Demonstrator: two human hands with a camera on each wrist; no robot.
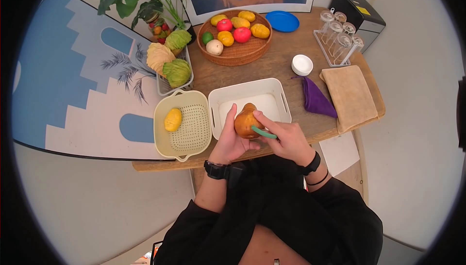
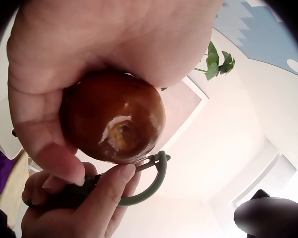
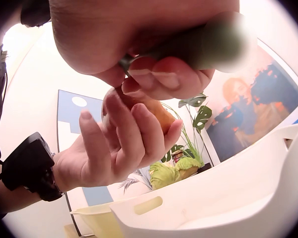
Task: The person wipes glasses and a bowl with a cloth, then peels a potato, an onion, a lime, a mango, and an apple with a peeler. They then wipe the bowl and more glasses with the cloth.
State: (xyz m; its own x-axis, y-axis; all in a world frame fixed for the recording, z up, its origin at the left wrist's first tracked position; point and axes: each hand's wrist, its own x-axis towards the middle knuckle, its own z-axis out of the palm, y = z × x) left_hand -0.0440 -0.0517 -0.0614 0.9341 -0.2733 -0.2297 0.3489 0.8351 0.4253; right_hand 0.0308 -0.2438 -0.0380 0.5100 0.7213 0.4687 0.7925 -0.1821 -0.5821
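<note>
A brown-skinned pear (image 1: 246, 122) is held in my left hand (image 1: 232, 141), fingers wrapped round its side, over the front of a white tub (image 1: 228, 93). Its narrow end points away from me in the head view. Seen from the left wrist, the blossom end of the pear (image 2: 116, 116) has a small pale patch beside the hollow. My right hand (image 1: 291, 141) grips a green peeler (image 1: 263, 132) by its handle. In the left wrist view, the blade of the peeler (image 2: 148, 163) lies right at the pear's lower edge, with the right thumb beside it.
Left of the tub stands a pale yellow colander (image 1: 163, 141) with a yellow potato-like item (image 1: 173, 120). Behind are a wicker basket (image 1: 233, 60) of produce, a crate of leafy vegetables (image 1: 177, 72) and a blue plate (image 1: 282, 21). A white bowl (image 1: 302, 65), purple cloth (image 1: 316, 97) and glasses (image 1: 342, 34) stand right.
</note>
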